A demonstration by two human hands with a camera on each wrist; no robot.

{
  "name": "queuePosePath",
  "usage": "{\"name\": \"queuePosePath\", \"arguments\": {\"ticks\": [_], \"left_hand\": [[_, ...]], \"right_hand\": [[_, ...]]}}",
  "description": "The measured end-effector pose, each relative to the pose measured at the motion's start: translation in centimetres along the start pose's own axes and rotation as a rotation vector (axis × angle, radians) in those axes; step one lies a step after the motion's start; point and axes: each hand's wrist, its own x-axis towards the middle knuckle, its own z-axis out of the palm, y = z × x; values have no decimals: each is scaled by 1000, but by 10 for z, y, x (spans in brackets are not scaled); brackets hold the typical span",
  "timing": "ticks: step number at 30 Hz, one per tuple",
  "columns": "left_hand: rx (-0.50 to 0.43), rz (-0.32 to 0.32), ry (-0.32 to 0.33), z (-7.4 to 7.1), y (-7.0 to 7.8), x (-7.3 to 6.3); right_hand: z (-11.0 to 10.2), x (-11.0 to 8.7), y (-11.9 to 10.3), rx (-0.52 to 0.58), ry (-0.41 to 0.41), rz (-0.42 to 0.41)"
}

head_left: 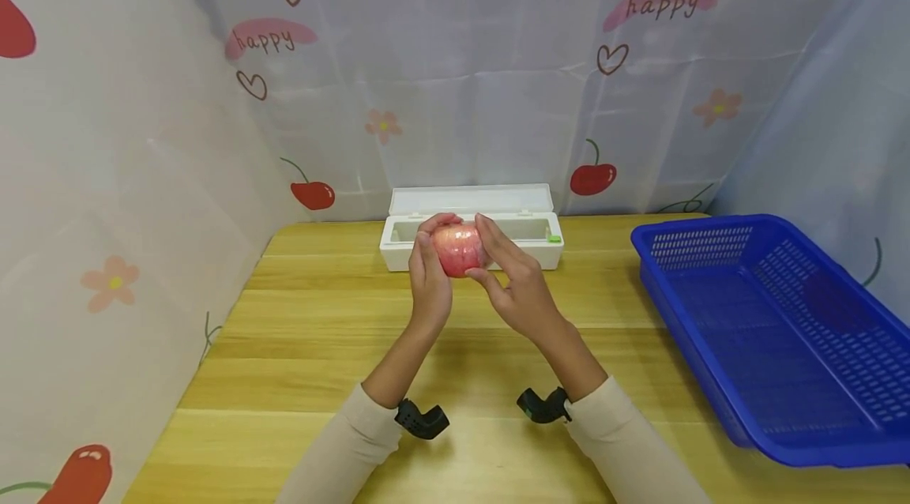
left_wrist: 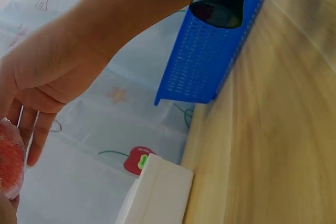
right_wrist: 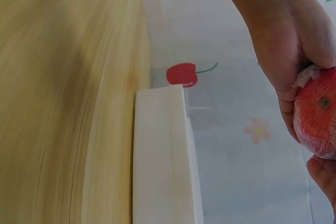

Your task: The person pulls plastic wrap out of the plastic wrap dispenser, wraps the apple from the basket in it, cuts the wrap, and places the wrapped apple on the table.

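Note:
A red apple point(head_left: 458, 250) in clear plastic film is held up above the table between both hands. My left hand point(head_left: 431, 283) cups it from the left, its fingers round the far side. On the right, my right hand point(head_left: 522, 295) holds it between thumb and fingers. The film looks bunched beside the left hand in the right wrist view, where the apple point(right_wrist: 317, 111) shows its dark end. Just behind the hands stands a long white box point(head_left: 398, 255) with its lid point(head_left: 469, 197) raised; a green piece point(head_left: 554, 238) sits at its right end. The hands partly hide the box.
A blue plastic basket point(head_left: 739, 417) with perforated sides stands at the table's right. The wooden table point(head_left: 298, 378) meets a printed curtain point(head_left: 483, 93) at the back and sides. Black wrist cameras point(head_left: 423, 419) jut inward from both sleeves.

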Motion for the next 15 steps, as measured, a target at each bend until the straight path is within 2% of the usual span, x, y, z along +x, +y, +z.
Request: {"name": "queuePosePath", "arguments": {"ticks": [7, 11, 15], "left_hand": [[-12, -23, -30, -3, 10, 5], [-34, -29, -60, -4, 15, 6], [-86, -10, -142, -6, 19, 7]], "right_hand": [[-4, 2, 3, 208, -12, 127], [-4, 3, -1, 218, 8, 140], [-4, 5, -3, 246, 61, 153]]}}
